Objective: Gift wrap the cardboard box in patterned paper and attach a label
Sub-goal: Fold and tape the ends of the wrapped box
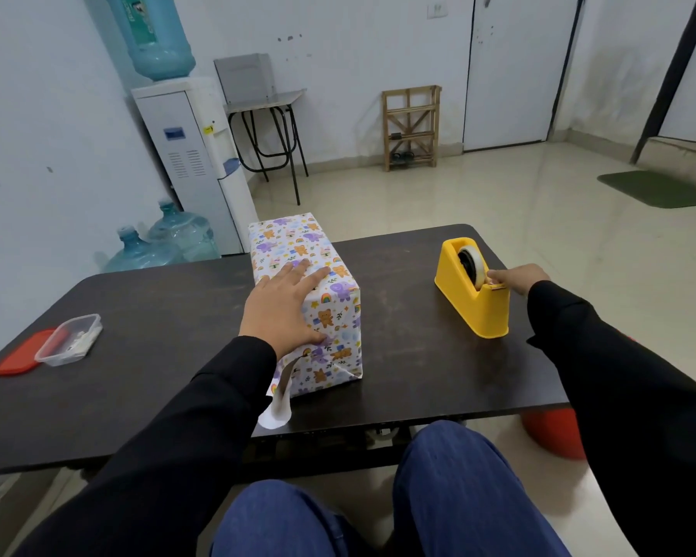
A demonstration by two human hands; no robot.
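Two hands are busy. Our left hand [286, 305] lies flat, fingers straight and a bit apart, on the long cardboard box wrapped in cartoon-animal paper [298, 243], in the middle of the dark tabletop [157, 315]. Our right hand [517, 278] pinches the tape [475, 267] at the yellow plastic tape dispenser [475, 315]. One white paper flap [277, 414] hangs loose at the box's near end.

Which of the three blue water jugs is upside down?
The jug mounted neck down on top of the white water dispenser. The other two jugs stand upright on the floor beside it, caps up.
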